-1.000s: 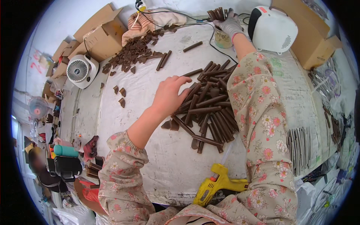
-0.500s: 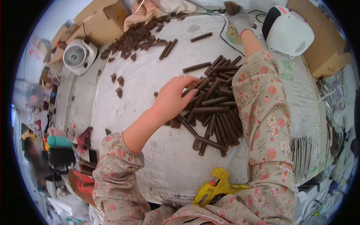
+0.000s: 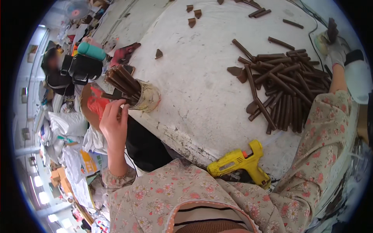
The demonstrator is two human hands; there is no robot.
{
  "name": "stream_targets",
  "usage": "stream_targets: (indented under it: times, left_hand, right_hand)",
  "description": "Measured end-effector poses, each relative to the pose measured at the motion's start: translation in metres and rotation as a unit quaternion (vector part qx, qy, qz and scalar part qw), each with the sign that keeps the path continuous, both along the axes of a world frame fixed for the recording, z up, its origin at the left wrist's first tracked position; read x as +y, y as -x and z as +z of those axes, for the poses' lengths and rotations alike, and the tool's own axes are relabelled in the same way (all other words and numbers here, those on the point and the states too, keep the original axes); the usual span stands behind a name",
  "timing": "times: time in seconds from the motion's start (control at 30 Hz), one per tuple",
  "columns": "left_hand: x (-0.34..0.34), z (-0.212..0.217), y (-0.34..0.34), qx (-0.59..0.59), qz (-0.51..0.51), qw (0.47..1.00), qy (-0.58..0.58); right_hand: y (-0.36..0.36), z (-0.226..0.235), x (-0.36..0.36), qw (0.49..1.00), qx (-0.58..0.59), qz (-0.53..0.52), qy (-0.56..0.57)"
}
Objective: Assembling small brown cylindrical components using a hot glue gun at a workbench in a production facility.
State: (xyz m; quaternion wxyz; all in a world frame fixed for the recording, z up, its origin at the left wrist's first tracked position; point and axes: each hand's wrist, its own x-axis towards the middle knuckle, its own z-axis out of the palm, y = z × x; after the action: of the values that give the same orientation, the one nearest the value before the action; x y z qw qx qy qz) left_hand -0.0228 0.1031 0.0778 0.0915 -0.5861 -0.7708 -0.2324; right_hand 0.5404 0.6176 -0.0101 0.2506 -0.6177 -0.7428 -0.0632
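Note:
My left hand (image 3: 113, 120), bare, is at the table's left edge beside a worn pale pot (image 3: 150, 96) packed with several brown sticks (image 3: 123, 80). Its bent fingertips close on a dark brown stick (image 3: 110, 96) that lies crosswise at the pot's side; the grip is partly hidden. Far to the right, my right hand (image 3: 335, 55) wears a grey glove and is closed round a dark brown curved piece (image 3: 332, 30), held upright by a small pale container (image 3: 321, 43). Between my arms spreads a heap of brown sticks (image 3: 285, 81).
A yellow glue gun (image 3: 237, 161) lies at the table's front edge. Brown shards (image 3: 192, 22) are scattered at the back, with one shard (image 3: 159, 53) nearer the pot. A black cable (image 3: 311, 37) and a white appliance (image 3: 357, 79) are at the right. A teal bottle (image 3: 91, 51) stands beyond the left edge.
My view has swung left. My left hand has left the stick heap for the pot at the left edge. My right hand still holds the brown piece at the far side.

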Motion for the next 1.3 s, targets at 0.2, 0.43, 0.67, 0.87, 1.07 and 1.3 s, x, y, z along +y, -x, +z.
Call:
stream_targets:
  times: [0.2,0.43,0.67,0.87,1.07,1.3]
  left_hand:
    - [-0.004,-0.030,0.013,0.010,-0.099,0.991,0.085]
    - [-0.001,-0.021,0.021,-0.097,-0.012,0.995,-0.027]
    - [0.190,0.036,-0.098,-0.157,-0.269,0.949,-0.043]
    - [0.375,0.001,-0.300,-0.101,-0.455,0.873,-0.145]
    - [0.459,-0.056,-0.412,0.045,-0.466,0.878,-0.102]
    - [0.471,-0.046,-0.440,0.111,-0.413,0.904,-0.007]
  right_hand:
    - [0.054,0.029,-0.095,0.992,-0.095,-0.064,-0.060]
    - [0.066,0.064,-0.138,0.916,0.365,0.161,-0.034]
    - [0.054,0.161,-0.281,0.627,0.747,0.129,0.181]
    - [-0.074,0.099,-0.365,0.973,0.223,0.019,0.059]
    - [-0.055,0.089,-0.425,0.992,0.042,0.115,-0.023]
    - [-0.032,0.096,-0.451,0.990,0.021,0.088,0.104]
